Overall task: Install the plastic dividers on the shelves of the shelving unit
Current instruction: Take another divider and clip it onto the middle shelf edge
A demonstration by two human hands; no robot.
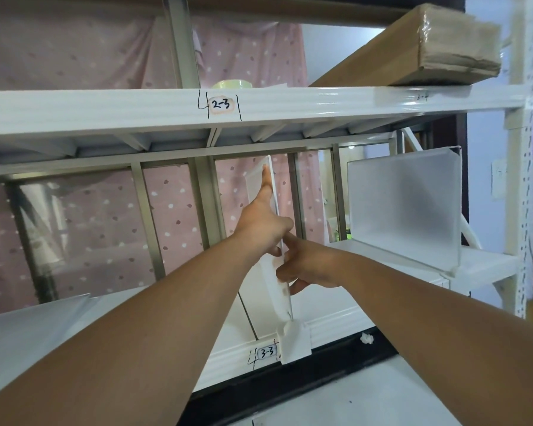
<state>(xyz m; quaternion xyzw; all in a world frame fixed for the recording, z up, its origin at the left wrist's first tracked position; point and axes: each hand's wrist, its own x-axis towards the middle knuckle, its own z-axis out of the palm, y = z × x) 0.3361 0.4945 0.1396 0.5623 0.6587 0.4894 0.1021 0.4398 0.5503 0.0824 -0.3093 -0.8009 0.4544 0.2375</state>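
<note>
We're holding the frosted divider point(270, 272) upright at the shelf point(336, 321) front edge, left hand point(263, 219) fingers stretching flat along its face, right hand point(305, 265) pinching its near edge, second divider point(403, 204) standing well apart rightward.

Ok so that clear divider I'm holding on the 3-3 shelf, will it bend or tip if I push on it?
The divider looks like a thin, stiff plastic sheet, so it probably flexes slightly rather than flopping. It stands tall on a narrow white clip at the shelf edge, so a sideways push may well tilt it. Its smooth surface could slip under the left hand.
</note>
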